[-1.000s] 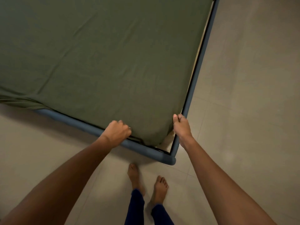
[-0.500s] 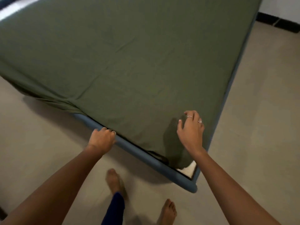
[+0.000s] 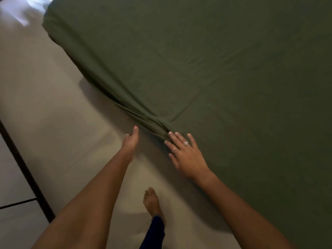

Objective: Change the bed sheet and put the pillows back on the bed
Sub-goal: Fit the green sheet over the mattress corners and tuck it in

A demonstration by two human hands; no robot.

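Note:
A dark green bed sheet [image 3: 206, 65] covers the whole bed, filling the upper right of the head view. Along its near edge the cloth gathers into a bunch of folds [image 3: 152, 123] that hangs over the side. My right hand [image 3: 185, 153] lies flat on the sheet just right of that bunch, fingers spread, holding nothing. My left hand [image 3: 131, 142] reaches beside the bed's edge just left of the folds, fingers extended, seen edge-on; it does not hold the cloth. No pillows are in view.
Beige tiled floor [image 3: 59, 108] runs along the bed's left side. My bare foot [image 3: 152, 202] stands on it near the bed. A dark door or wardrobe frame [image 3: 25, 168] crosses the lower left. A bright patch of light [image 3: 27, 9] shows at the top left.
I have walked left along the bed's edge, away from the corner. My left hand left the blue frame; my right hand moved from the corner to flat beside the bunched folds.

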